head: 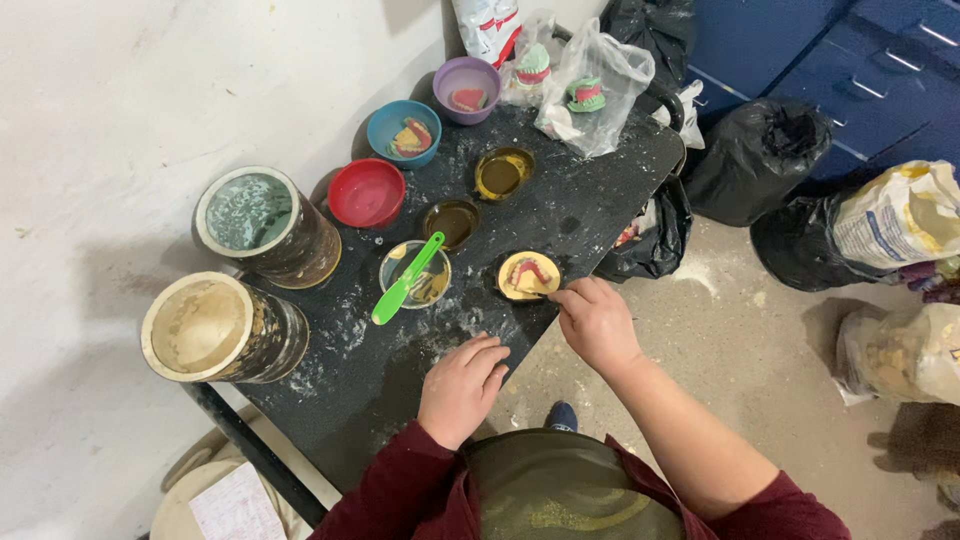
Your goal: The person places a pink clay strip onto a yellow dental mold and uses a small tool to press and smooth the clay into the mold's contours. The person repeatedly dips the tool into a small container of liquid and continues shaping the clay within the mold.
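My right hand [597,322] pinches the edge of a dental cast that lies in a small round flask of yellow plaster [526,276] on a black, dusty table [350,370]. My left hand [462,385] rests flat on the table near its front edge, fingers loosely curled and holding nothing. Just left of the flask stands a metal cup [415,275] with a green spatula [405,281] laid across it.
Two more brass flask halves [503,172] [450,222], a red bowl [366,193], a blue bowl [404,132] and a purple bowl [467,89] with casts, two large tins [262,225] [215,328], bagged casts [588,92]. Black bags [760,160] and sacks [900,215] on the floor at right.
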